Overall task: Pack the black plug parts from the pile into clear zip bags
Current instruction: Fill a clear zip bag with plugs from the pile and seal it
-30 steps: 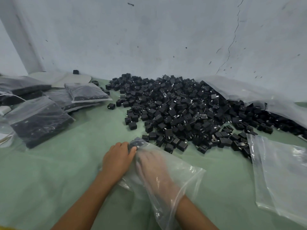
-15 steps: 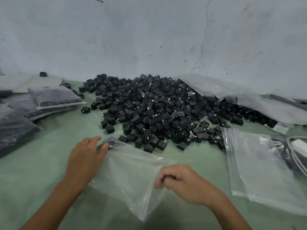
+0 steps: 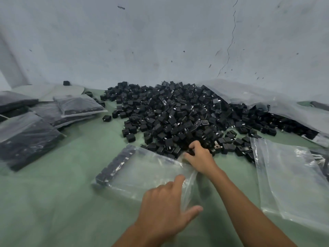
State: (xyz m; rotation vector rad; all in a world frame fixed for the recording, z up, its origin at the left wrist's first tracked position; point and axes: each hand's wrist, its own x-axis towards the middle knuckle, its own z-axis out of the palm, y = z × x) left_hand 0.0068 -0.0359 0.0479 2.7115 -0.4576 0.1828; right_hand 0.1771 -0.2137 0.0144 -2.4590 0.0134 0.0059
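A big pile of black plug parts (image 3: 178, 114) covers the middle of the green table. In front of it lies a clear zip bag (image 3: 142, 173), flat, with a row of black parts (image 3: 114, 164) along its left edge. My left hand (image 3: 165, 202) rests on the bag's open right end, fingers spread, the plastic edge running between thumb and forefinger. At the pile's near edge, just past the bag's far right corner, my right hand (image 3: 199, 157) has its fingers curled around black parts.
Several filled bags (image 3: 26, 138) lie stacked at the left. Empty clear bags (image 3: 288, 179) lie at the right. A large plastic sack (image 3: 267, 100) spills parts at the back right. Behind the pile stands a grey wall (image 3: 160, 41).
My right hand let go of the bag and reached forward into the pile. My left hand moved from the bag's far corner to its open end. The bag now lies flat.
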